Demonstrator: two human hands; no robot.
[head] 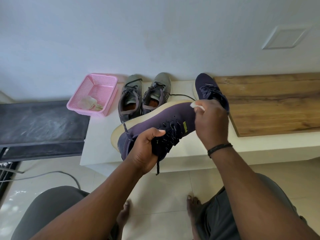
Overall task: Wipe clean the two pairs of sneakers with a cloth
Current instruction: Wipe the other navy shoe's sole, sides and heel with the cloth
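Observation:
A navy-purple sneaker (155, 118) with a cream sole is held tilted on its side above the white ledge (97, 144). My left hand (147, 149) grips its heel opening and laces. My right hand (211, 122) pinches a small white cloth (194, 105) against the toe end near the sole. The matching navy sneaker (207, 89) stands on the ledge behind my right hand. A grey pair of sneakers (143, 96) stands side by side further left on the ledge.
A pink perforated basket (103, 84) with a crumpled rag (90, 103) in it sits left of the grey pair. A wooden board (270, 104) lies at the right. A dark panel (39, 123) and cables are at the left. My knees and bare feet are below.

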